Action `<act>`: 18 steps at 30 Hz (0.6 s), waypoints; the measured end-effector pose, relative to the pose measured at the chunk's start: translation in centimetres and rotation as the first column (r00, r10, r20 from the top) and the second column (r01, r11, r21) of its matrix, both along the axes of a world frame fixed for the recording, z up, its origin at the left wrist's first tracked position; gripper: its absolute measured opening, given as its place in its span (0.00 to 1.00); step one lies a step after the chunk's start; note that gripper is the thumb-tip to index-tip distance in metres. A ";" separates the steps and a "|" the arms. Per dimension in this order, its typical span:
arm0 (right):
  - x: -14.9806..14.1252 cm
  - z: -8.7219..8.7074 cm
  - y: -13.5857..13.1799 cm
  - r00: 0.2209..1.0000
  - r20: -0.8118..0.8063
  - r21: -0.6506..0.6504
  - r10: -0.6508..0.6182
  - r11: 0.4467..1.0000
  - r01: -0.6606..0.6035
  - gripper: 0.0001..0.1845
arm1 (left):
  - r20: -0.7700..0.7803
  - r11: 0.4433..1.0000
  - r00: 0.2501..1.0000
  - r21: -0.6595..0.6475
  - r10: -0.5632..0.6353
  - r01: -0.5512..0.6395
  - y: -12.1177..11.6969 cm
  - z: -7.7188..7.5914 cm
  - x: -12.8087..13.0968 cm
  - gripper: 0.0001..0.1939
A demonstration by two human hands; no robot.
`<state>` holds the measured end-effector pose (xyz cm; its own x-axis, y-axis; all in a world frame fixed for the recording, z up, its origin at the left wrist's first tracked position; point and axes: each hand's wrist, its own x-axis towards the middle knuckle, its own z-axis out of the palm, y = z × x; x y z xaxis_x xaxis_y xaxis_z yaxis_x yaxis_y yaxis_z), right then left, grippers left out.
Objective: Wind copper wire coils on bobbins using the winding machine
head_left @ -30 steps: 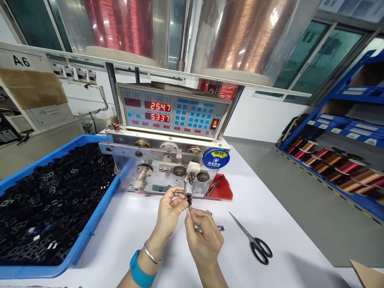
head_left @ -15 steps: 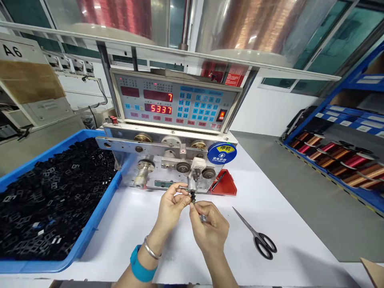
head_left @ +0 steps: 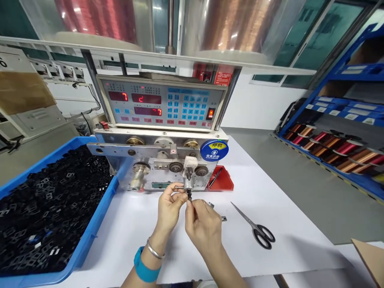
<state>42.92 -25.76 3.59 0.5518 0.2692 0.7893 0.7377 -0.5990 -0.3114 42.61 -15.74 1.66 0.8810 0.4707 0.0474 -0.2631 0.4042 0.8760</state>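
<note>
So the blue tray (head_left: 93, 224) is heaped with black plastic parts (head_left: 57, 212). Left hand's (head_left: 168, 210) fingers are pinched on the black bobbin (head_left: 189, 195) below the machine's spindle (head_left: 188, 183), long axis sloping down toward the wearer; right hand's (head_left: 205, 226) fingertips are together at its near end. Red bin (head_left: 228, 185) holds a pen-like tool (head_left: 215, 178).

Straight ahead of us, the boxy silver metal winding machine (head_left: 150, 150) stands on the flat white tabletop (head_left: 129, 236). To its left we have the large rectangular blue plastic tray (head_left: 90, 236) — small black plastic frames (head_left: 54, 208) lie in it. The open red plastic bin (head_left: 227, 182) sits by the machine's right base, behind the black-handled steel scissors (head_left: 254, 227). Far right, cylindrical red and copper-coloured wire spools (head_left: 321, 143) line the blue metal shelving (head_left: 327, 74).
</note>
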 end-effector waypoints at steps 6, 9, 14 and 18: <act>1.0 -0.6 -1.7 0.848 -0.418 0.242 0.324 0.940 -0.240 0.15 | 0.016 0.991 0.994 0.084 0.105 -0.106 -0.4 0.0 -0.1 0.18; 3.5 -0.2 -4.8 0.510 -0.651 0.529 0.563 0.818 -0.228 0.17 | -0.003 0.990 0.995 0.102 0.098 -0.097 -0.3 0.4 -0.4 0.19; 5.4 4.8 -7.3 0.428 -0.575 0.790 0.697 0.609 0.069 0.21 | 0.003 0.992 0.997 0.101 0.082 -0.082 -0.2 0.4 -0.4 0.20; 3.6 7.1 -5.0 -0.175 -0.455 0.879 0.873 0.471 0.068 0.24 | -0.003 0.991 0.994 0.084 0.106 -0.105 -0.4 0.1 -0.4 0.20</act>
<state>46.48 -30.79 10.73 0.6972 0.7057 -0.1259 -0.4755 0.3238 -0.8180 42.16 -16.13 1.81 0.8270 0.5559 0.0842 -0.2940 0.2999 0.9075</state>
